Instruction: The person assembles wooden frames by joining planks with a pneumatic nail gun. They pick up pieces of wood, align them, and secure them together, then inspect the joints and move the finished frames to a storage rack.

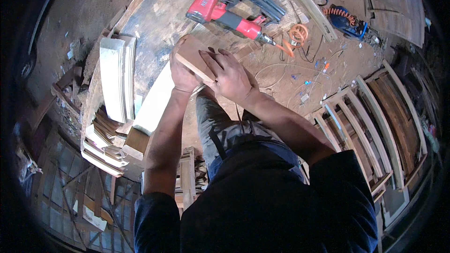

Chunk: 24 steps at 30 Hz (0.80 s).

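Observation:
A short, pale brown wooden board [194, 57] is held up in front of me, tilted, over the near edge of the worktable. My left hand [183, 74] grips its left side, with the fingers mostly hidden behind the wood. From the right, my right hand [230, 76] is closed on the board's near right edge, fingers bent over it. Just beyond the hands, a red and black pneumatic nail gun [227, 17] lies on its side on the worktable [154, 21]. An orange coiled hose [297, 33] runs from its handle end.
Stacked pale boards [112, 79] lie on the table's left, beside a long light beam [152, 98] partly behind my left forearm. Short wood offcuts [105, 133] are piled nearer me. Slatted wooden frames [370, 126] stand at right. A blue machine [347, 22] sits on the littered floor.

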{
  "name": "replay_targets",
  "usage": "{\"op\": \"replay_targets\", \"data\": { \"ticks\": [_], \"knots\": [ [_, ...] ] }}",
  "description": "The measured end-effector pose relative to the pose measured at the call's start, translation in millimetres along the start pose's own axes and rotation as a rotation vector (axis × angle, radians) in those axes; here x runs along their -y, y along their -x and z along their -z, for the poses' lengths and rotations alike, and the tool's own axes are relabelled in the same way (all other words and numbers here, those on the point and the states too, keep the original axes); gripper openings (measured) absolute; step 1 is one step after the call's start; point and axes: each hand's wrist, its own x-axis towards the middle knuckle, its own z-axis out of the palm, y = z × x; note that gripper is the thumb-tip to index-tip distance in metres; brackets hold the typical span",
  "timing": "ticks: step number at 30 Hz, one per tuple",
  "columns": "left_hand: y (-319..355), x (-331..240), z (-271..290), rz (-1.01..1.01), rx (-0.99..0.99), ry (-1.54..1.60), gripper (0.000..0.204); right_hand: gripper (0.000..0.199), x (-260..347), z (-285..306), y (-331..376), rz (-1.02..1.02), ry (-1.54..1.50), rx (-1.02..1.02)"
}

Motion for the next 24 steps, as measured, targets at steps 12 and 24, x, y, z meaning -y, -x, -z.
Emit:
{"op": "replay_targets", "data": {
  "ticks": [12,24],
  "knots": [
    [1.2,-17.2,-2.2,-0.044,0.123,0.291,0.092,0.063,-96.1,58.9,-50.3,-0.167,0.037,0.046],
    [-8.7,-17.1,0.5,-0.442,0.131,-0.519,0.041,0.066,-71.8,106.0,-83.1,-0.455,-0.068,0.187]
  ]
}}
